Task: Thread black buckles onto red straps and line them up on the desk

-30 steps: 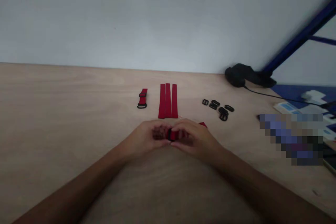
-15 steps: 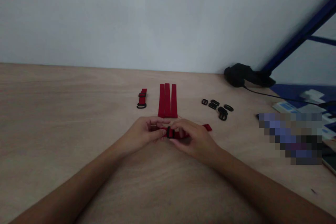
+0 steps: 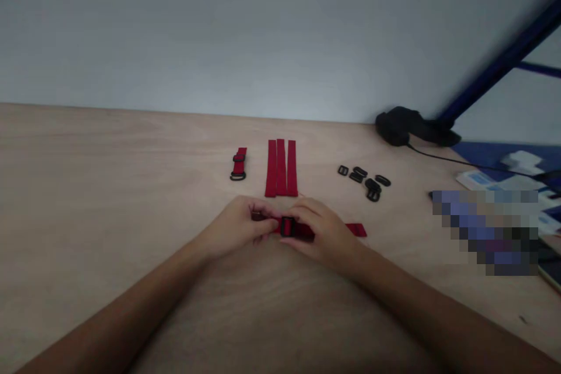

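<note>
Since half a second ago, the red webbing strap [image 3: 307, 230] has slid further out toward 3 o'clock. Its free end now lies flat well past my knuckles, and both my hands have sunk a little toward me. The black plastic slide buckle [image 3: 287, 226] now shows plainly in the gap between them.

My left hand [image 3: 239, 225] is closed on the strap's left end, with the fingers curled over it and the fingertips just beside the buckle. My right hand [image 3: 326, 234] is pinched on the strap directly at 3 o'clock of the buckle, thumb toward me and fingers over the top. The two hands almost touch, with only the buckle between them. The strap lies low over the pale wooden tabletop [image 3: 109, 187], near its middle, and I cannot tell whether the held part touches the wood.

At 12 o'clock from my hands, three flat red webbing strips [image 3: 281, 168] lie side by side, touching along their long edges. At 11 o'clock lies a short red strap with black fittings [image 3: 239, 163], apart from the strips. At 2 o'clock sits a small cluster of loose black plastic buckles [image 3: 366, 179]. Further out toward 1 o'clock, a black lump-shaped device [image 3: 405, 125] rests against the white wall [image 3: 219, 29], and a thin black cable [image 3: 460, 162] runs off from it toward 3 o'clock. A blue metal bar [image 3: 504, 58] slants up behind it.
</note>
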